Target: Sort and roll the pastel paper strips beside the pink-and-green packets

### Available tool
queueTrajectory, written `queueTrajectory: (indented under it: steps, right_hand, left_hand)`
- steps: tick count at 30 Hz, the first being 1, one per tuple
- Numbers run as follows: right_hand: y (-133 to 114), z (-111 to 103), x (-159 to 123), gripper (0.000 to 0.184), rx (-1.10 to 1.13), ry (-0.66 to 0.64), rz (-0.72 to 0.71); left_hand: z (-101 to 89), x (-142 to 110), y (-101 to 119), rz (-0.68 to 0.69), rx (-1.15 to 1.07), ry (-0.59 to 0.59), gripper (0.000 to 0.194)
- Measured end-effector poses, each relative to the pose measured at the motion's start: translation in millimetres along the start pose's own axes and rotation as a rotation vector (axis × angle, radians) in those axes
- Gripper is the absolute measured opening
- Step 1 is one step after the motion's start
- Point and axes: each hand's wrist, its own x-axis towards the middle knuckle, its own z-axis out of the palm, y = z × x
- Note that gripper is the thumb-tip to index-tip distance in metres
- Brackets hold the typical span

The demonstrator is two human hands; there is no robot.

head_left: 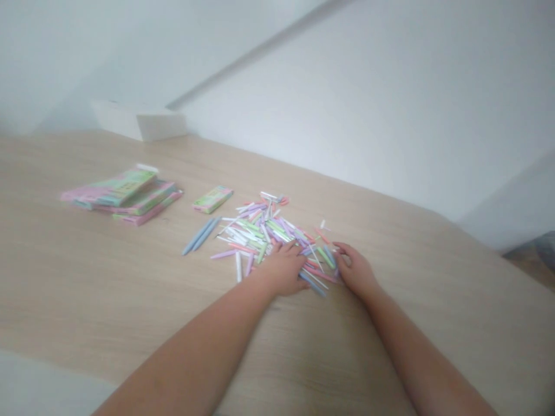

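A loose heap of several pastel pens and pen parts (265, 230), pink, green, purple, white and blue, lies on the wooden table (108, 300). My left hand (284, 267) rests palm down on the near edge of the heap, fingers curled over some pieces. My right hand (355, 268) sits at the heap's right edge, fingers bent and touching the pens there. The picture is blurred, so I cannot make out whether either hand holds a piece.
Two blue pens (200, 236) lie side by side left of the heap. A small green and pink box (212, 199) sits behind them. A stack of flat pastel packs (124, 195) lies further left. A white box (139, 120) stands by the wall.
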Motion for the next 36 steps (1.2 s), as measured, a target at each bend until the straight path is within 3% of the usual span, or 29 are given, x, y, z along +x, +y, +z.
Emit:
queueTrajectory:
  steps: [3, 6, 9, 12, 14, 17, 21, 25, 36]
  right_hand:
    - [-2.7, -5.6, 1.2, 0.029, 0.014, -0.066, -0.091]
    - [-20.9, -16.6, -1.1, 0.024, 0.041, -0.112, -0.152]
    - [-65.8, -31.2, -13.8, 0.019, 0.159, -0.161, -0.232]
    - [-124.2, -40.6, -36.4, 0.011, 0.251, -0.299, -0.338]
    - [-155.7, -39.4, -51.5, 0.008, 0.152, -0.503, -0.424]
    - [-178.2, -26.8, -65.8, 0.016, 0.005, -0.603, -0.466]
    - [-175.7, -7.3, -69.3, 0.017, -0.065, -0.619, -0.570]
    - [-167.4, -1.5, -65.6, 0.018, -0.132, -0.598, -0.651]
    - [-127.9, -10.0, -37.5, 0.018, 0.003, -0.539, -0.473]
  left_hand:
    - [2.6, -0.2, -0.7, -0.009, 0.003, 0.008, 0.065]
    - [2.2, -0.2, -1.1, -0.004, 0.000, 0.009, 0.065]
    - [-0.9, 0.1, -1.0, -0.003, -0.008, 0.003, 0.068]
    - [-3.1, 1.2, -1.5, -0.008, -0.007, -0.018, 0.059]
    - [-3.1, 2.1, -2.3, -0.015, -0.005, -0.039, 0.058]
    - [-1.2, 2.6, -3.7, -0.015, -0.003, -0.032, 0.067]
    - [2.1, 1.9, -5.1, -0.007, 0.003, -0.009, 0.068]
    - [3.7, 2.4, -6.0, -0.001, 0.002, -0.002, 0.067]
    - [-5.3, -1.9, -9.1, 0.002, 0.012, -0.015, 0.052]
